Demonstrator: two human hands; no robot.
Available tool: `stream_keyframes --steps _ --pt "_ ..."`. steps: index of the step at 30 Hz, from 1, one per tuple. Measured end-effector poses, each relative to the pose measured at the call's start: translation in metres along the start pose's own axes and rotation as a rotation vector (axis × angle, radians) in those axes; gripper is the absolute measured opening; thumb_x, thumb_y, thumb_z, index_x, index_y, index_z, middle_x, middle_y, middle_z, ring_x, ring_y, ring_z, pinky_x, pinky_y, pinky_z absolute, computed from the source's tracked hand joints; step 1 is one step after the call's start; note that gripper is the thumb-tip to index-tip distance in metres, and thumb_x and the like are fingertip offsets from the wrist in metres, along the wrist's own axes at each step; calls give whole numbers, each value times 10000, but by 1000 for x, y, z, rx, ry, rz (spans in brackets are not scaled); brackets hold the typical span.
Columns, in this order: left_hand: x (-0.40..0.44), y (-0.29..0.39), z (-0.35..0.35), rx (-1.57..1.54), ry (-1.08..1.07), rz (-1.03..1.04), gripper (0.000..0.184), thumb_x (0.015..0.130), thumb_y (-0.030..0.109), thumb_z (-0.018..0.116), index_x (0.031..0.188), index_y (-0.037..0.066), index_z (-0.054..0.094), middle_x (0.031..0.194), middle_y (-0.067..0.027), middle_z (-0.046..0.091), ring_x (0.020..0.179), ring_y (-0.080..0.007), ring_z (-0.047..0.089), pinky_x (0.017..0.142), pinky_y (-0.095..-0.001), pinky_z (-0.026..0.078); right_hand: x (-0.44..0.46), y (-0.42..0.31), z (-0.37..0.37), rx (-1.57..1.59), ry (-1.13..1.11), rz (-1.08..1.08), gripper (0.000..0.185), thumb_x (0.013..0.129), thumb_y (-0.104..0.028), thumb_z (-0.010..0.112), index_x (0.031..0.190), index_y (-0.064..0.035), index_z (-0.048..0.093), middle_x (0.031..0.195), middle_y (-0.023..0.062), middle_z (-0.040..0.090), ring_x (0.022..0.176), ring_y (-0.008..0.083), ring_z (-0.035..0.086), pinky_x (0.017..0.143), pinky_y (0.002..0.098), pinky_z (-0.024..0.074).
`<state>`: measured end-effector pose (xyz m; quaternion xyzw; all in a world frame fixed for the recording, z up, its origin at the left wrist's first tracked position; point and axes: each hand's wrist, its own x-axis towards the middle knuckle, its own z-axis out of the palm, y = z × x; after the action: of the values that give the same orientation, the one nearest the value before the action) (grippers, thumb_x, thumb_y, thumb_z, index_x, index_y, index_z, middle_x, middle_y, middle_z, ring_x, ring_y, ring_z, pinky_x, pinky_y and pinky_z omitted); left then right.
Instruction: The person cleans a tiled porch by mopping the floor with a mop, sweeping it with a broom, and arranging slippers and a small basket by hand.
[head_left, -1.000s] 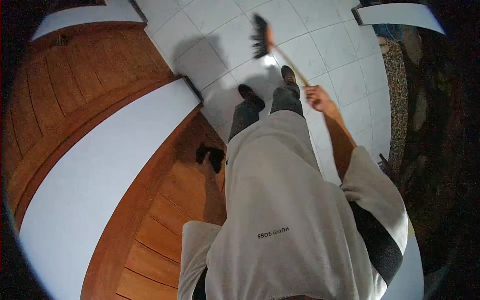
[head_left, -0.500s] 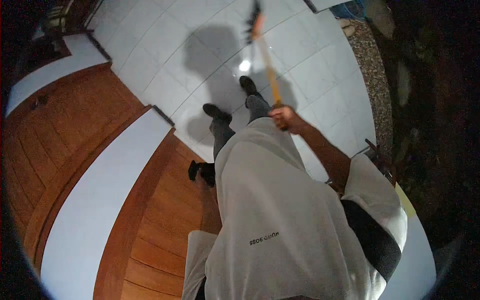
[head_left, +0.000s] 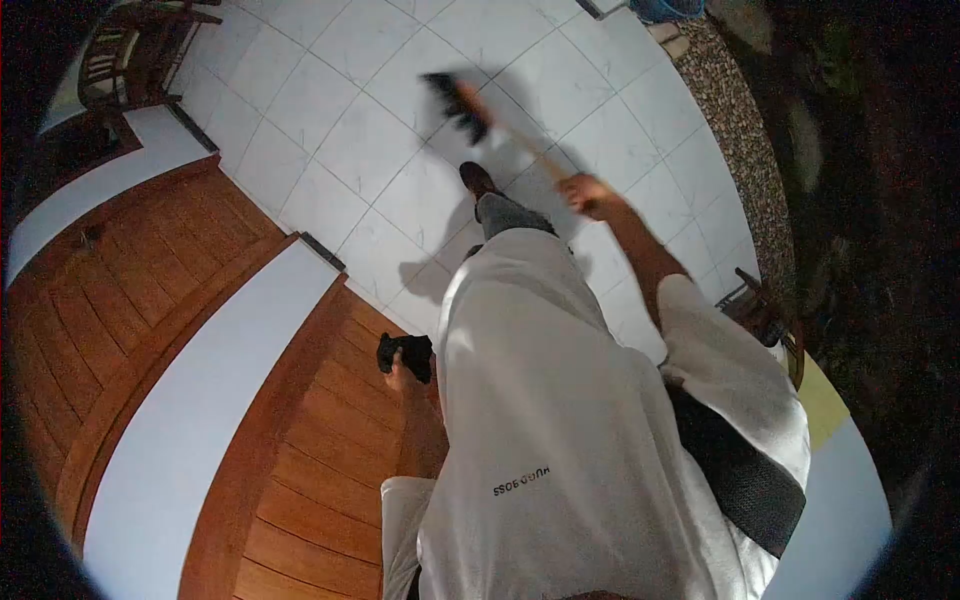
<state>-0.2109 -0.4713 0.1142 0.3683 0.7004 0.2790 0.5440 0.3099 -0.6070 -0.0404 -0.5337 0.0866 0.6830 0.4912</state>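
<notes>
My right hand [head_left: 590, 195], arm stretched forward, is closed around the light handle of a broom [head_left: 520, 138]. Its orange head [head_left: 470, 98] and black bristles [head_left: 446, 92] are blurred and held out ahead, above or at the white tiles; I cannot tell if they touch. My left hand [head_left: 399, 376] hangs low by my left side, fingers wrapped round a crumpled black bundle [head_left: 412, 356] that looks like cloth. One dark shoe [head_left: 478, 178] shows below the broom; the other foot is mostly hidden.
White tiled floor [head_left: 370, 130] spreads ahead. Wooden doors [head_left: 160, 270] and white wall line the left, with a wooden chair [head_left: 105, 60] at the far left. Along the right runs a pebbled edge [head_left: 735, 130]; a blue container [head_left: 668, 8] stands beyond it. A dark chair [head_left: 765, 310] is near my right elbow.
The broom head has swung left and closer to me, its handle now slanting. My right hand has shifted slightly up and right. My left hand shows more clearly with the black bundle.
</notes>
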Motion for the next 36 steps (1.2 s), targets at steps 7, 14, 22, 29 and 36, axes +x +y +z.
stream_keyframes --steps 7,14,22,29,36 --pt "-53 -49 22 562 445 -345 232 769 125 609 853 -89 577 837 -192 593 706 -280 584 666 -361 500 -74 -103 -126 -223 610 46 135 779 -138 463 684 -43 471 475 19 361 366 136 326 308 258 242" --pt "-99 -209 14 539 218 -38 368 698 93 665 993 -79 530 887 -158 593 778 -262 555 754 -357 451 -143 -9 -115 94 424 51 267 818 -181 475 568 -131 396 485 -14 349 395 112 322 363 250 277" --pt "-211 -219 73 107 293 -196 389 605 23 684 961 -54 546 920 -126 592 810 -245 561 748 -359 469 -231 47 25 420 -120 336 126 785 -93 545 708 -71 448 486 -56 316 371 48 291 330 185 235" --pt "-264 -187 103 74 243 -174 306 627 -1 647 920 -47 575 870 -118 599 726 -229 586 691 -332 498 -162 94 -4 -9 -395 542 90 800 -56 526 733 -41 467 481 -71 312 371 33 294 331 179 228" --pt "-353 -190 138 33 245 -147 286 610 51 667 858 -73 595 840 -114 619 694 -198 597 628 -305 496 -189 12 -292 -615 -664 -621 200 702 -197 617 810 -30 596 740 55 553 656 152 508 597 275 426"
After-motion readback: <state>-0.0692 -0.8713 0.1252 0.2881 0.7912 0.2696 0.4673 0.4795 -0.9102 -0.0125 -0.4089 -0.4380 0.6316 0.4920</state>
